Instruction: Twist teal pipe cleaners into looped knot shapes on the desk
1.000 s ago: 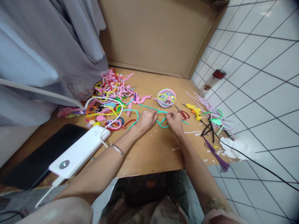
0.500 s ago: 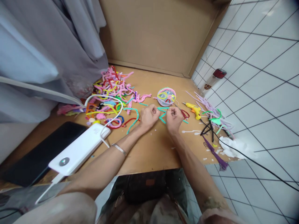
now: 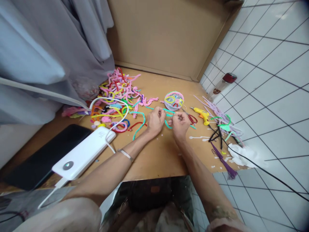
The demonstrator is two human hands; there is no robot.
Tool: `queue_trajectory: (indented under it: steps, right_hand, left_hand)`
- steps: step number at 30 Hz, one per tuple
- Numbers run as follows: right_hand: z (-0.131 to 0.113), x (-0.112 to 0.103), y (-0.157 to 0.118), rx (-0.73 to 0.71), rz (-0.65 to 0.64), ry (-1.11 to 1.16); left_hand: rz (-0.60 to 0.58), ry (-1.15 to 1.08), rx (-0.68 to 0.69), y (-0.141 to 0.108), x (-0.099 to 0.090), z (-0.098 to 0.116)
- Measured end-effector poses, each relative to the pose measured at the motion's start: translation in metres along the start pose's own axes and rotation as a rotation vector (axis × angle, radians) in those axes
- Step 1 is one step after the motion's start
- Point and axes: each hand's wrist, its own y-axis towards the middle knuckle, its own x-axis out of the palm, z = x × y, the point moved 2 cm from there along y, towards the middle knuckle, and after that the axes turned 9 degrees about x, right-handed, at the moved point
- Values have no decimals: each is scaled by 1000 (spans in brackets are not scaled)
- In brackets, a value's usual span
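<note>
Bag (image 3: 145, 193), dark, sits at the person's lap, nearest of all and on the near side of the grip. White power bank (image 3: 83, 153) lies on the tabletop (image 3: 149, 158), left of the grip and nearer; black flat device (image 3: 48, 154) beside it, farther left. Purple tassel (image 3: 224, 162) noted to the right of the grip, also nearer.

Grip: left hand (image 3: 155, 122) has its fingers curled, thumb and forefinger pinching one part of a teal fuzzy stem (image 3: 170, 115). Right hand (image 3: 180, 124) pinches the same stem a short way along. The stem spans the gap between the hands, just above or on the tabletop; exact contact under the fingertips cannot be told. More teal lengths lie just beneath and beyond.

Handling, as judged: very light, soft pile over a thin wire core; bends readily, keeps its bend, unlikely to slip or break, though repeated flexing at one spot could weaken it. Best held by fingertips close to either side of a bend; cut ends may prick.

Right of the grip: red-handled scissors (image 3: 193, 119), then yellow glue gun (image 3: 203, 116). Left and beyond: heap of coloured stems (image 3: 120, 91). Directly beyond: decorated round piece (image 3: 173, 108). Farthest: cardboard panel (image 3: 164, 38), upright.
</note>
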Motion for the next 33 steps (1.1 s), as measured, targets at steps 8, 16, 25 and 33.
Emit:
queue_trajectory:
  steps: [8,16,25,33]
  right_hand:
    - [1,-6,16,118,-137,182]
    - [-6,-13,23,219,-125,260]
    - [0,-9,19,176,-111,197]
    - [1,-5,14,126,-95,197]
  left_hand:
    - [-30,-119,12,2,-6,2]
    - [-83,-253,42,3,-4,4]
    - [-47,-262,10,-1,-5,8]
    - [32,-166,37,-1,-3,5]
